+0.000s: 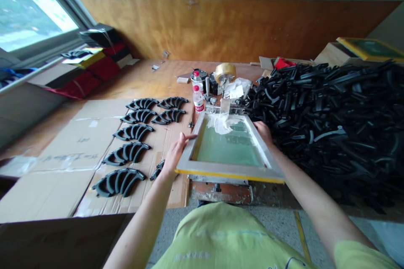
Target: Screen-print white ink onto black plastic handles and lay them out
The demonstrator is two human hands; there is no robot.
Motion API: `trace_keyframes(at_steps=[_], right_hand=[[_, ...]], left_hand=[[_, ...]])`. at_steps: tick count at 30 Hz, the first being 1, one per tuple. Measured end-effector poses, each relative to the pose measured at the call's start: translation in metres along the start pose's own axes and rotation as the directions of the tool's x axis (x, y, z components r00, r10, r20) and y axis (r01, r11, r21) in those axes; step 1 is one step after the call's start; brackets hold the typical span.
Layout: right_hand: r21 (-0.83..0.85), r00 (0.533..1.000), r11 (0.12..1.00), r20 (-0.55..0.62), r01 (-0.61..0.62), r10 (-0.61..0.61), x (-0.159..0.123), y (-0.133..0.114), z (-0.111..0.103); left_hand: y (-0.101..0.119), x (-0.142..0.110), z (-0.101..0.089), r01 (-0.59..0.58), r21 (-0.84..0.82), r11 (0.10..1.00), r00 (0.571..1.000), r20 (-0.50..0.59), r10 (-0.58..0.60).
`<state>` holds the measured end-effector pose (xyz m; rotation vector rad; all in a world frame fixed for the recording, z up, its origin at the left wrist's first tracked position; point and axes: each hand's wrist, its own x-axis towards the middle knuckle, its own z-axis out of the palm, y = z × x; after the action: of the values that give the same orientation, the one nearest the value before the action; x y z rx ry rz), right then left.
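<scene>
A screen printing frame [160, 167] has a grey rim, yellow along its near edge, and a pale green mesh [230, 147]. White ink [222, 126] is smeared over the mesh's far end, where a pale, flat-bladed tool [224, 109] stands. My left hand [177, 149] grips the frame's left side, its index finger stretched along the rim. On the right side my right hand [263, 131] is closed round the rim, its fingers partly hidden. Beneath the frame, a metal printing base [217, 179] shows at the near edge.
Fanned groups of black curved parts [126, 153] lie on cardboard [67, 163] at left. A large heap of black parts [328, 121] rises at right. Behind the frame stand red-capped bottles [198, 97] and a tape roll [225, 71]. A wooden board [221, 29] backs the table.
</scene>
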<state>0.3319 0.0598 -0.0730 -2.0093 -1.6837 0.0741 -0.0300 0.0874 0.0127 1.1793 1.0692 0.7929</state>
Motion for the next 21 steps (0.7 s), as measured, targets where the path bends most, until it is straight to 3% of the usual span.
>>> trace_keyframes(at_steps=[2,4,6,8,10,12,14,17,19,21], right_hand=[[0.021,0.995,1.0,-0.101,0.003,-0.001,0.021,-0.004,-0.01],[0.029,0.983,0.993,-0.144,0.118,-0.113,0.044,-0.026,-0.008],[-0.011,0.971,0.973,-0.063,0.23,-0.23,0.065,-0.057,0.002],[-0.074,0.964,0.964,0.1,0.254,-0.246,0.079,-0.085,0.016],[-0.138,0.948,0.959,0.239,0.249,-0.212,0.081,-0.103,0.026],[-0.164,0.923,0.942,0.306,0.292,-0.233,0.071,-0.109,0.03],[-0.135,0.881,0.907,0.332,0.398,-0.338,0.052,-0.107,0.026],[-0.027,0.771,0.823,0.365,0.568,-0.521,0.028,-0.098,0.011],[0.056,0.706,0.783,0.398,0.619,-0.586,0.024,-0.094,0.002],[0.1,0.699,0.792,0.412,0.602,-0.584,0.029,-0.093,0.0]], left_hand=[[-0.036,-0.009,-0.006,0.115,0.029,0.993,0.992,0.048,-0.116],[-0.07,-0.01,-0.007,0.133,0.04,0.99,0.991,0.015,-0.134],[-0.095,-0.006,-0.005,0.14,0.073,0.987,0.99,-0.037,-0.138],[-0.111,-0.001,-0.003,0.165,0.1,0.981,0.985,-0.067,-0.159],[-0.119,0.004,-0.004,0.189,0.108,0.976,0.981,-0.067,-0.182],[-0.122,0.006,-0.007,0.205,0.117,0.972,0.978,-0.063,-0.198],[-0.123,0.006,-0.009,0.214,0.129,0.968,0.976,-0.059,-0.208],[-0.124,0.006,-0.01,0.214,0.14,0.967,0.976,-0.062,-0.207],[-0.125,0.005,-0.01,0.203,0.149,0.968,0.978,-0.072,-0.194],[-0.124,0.005,-0.01,0.188,0.172,0.967,0.981,-0.077,-0.177]])
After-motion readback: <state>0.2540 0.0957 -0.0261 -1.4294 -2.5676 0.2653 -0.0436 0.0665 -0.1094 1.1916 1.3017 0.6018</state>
